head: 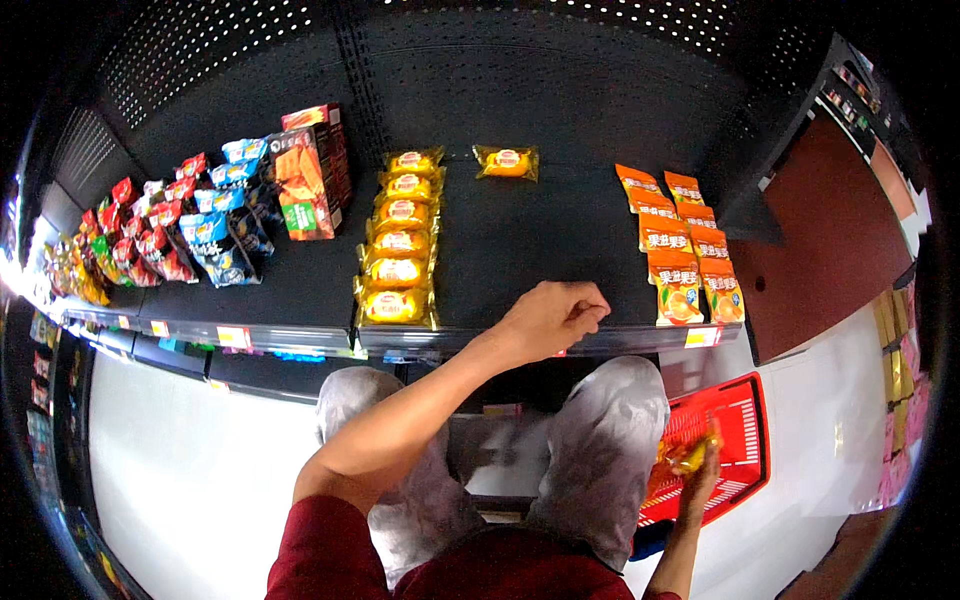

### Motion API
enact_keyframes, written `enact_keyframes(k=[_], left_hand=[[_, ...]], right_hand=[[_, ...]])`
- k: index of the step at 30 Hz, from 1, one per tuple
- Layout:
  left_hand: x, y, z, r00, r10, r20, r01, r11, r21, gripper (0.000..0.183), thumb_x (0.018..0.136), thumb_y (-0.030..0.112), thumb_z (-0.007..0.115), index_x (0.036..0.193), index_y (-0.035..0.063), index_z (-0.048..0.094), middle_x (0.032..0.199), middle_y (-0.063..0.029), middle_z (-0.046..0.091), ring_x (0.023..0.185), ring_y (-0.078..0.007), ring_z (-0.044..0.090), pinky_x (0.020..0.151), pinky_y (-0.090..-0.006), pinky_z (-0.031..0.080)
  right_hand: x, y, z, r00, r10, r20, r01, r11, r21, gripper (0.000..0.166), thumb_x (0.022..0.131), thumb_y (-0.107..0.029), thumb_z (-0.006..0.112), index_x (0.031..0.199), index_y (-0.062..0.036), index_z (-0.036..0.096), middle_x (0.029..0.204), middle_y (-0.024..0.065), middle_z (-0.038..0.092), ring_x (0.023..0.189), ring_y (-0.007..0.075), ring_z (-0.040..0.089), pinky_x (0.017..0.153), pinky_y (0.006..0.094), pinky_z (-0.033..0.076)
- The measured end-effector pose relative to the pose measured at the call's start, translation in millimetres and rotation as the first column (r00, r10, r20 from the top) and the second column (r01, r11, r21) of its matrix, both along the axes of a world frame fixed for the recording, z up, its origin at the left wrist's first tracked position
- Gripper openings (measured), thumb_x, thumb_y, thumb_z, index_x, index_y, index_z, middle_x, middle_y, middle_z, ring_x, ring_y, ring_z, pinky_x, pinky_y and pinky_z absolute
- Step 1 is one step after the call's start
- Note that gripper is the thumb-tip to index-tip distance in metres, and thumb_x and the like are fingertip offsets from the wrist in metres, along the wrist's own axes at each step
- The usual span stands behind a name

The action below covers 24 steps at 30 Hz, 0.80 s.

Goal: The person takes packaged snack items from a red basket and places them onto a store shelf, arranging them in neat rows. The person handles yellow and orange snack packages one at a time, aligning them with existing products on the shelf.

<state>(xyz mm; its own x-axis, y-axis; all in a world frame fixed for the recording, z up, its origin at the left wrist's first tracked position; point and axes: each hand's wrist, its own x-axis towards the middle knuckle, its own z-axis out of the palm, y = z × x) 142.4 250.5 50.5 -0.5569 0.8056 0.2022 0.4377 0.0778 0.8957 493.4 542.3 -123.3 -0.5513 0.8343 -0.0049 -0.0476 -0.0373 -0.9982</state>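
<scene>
My left hand [559, 319] hovers at the shelf's front edge, fingers curled, with nothing visible in it. My right hand [701, 476] is low on the right, over a red plastic shopping basket [739, 420]. It grips a yellow wrapped snack cake [691, 457], slightly blurred. On the black shelf [547, 240], a row of similar yellow wrapped cakes [401, 242] runs from back to front. One single cake [508, 162] lies apart near the back panel.
Orange snack pouches [670, 236] stand in two rows on the right. Left of the cakes are brown biscuit boxes [296, 184], blue snack bags [214, 240] and red bags [159, 244]. My knees [611, 405] are just below the shelf edge. A brown panel [825, 232] stands beyond the shelf's right end.
</scene>
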Motion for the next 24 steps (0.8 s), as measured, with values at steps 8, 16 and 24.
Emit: enact_keyframes(k=[8, 16, 24], left_hand=[[13, 1, 11, 0.998, -0.022, 0.064, 0.014, 0.994, 0.11, 0.025, 0.096, 0.025, 0.063, 0.107, 0.0018, 0.062, 0.076, -0.0045, 0.063, 0.068, -0.0108, 0.06, 0.058, -0.0275, 0.049], [5, -19, 25, 0.948, 0.014, 0.316, -0.087, 0.972, 0.22, 0.068, 0.088, 0.051, 0.066, 0.125, -0.0048, 0.051, 0.088, -0.0118, 0.065, 0.07, -0.014, 0.063, 0.056, -0.0269, 0.049], [6, -35, 35, 0.974, 0.2, 0.109, -0.222, 0.938, 0.267, 0.063, 0.082, 0.057, 0.067, 0.103, -0.0018, 0.063, 0.089, -0.0214, 0.068, 0.078, -0.0303, 0.069, 0.071, -0.0379, 0.052]], right_hand=[[-116, -67, 173, 0.98, 0.16, -0.12, -0.159, 0.987, 0.021, 0.047, 0.098, -0.039, 0.054, 0.128, -0.003, 0.052, 0.096, 0.0115, 0.064, 0.079, 0.0201, 0.066, 0.057, 0.0302, 0.056], [-213, -154, 201, 0.783, 0.621, -0.011, -0.616, 0.779, 0.112, 0.047, 0.095, -0.029, 0.063, 0.129, 0.0006, 0.05, 0.106, 0.0129, 0.064, 0.086, 0.0191, 0.067, 0.067, 0.0314, 0.058], [-243, -157, 170, 0.822, 0.568, -0.04, -0.53, 0.79, 0.31, 0.054, 0.096, -0.036, 0.061, 0.134, -0.0005, 0.046, 0.117, 0.0118, 0.06, 0.101, 0.016, 0.062, 0.082, 0.0288, 0.053]])
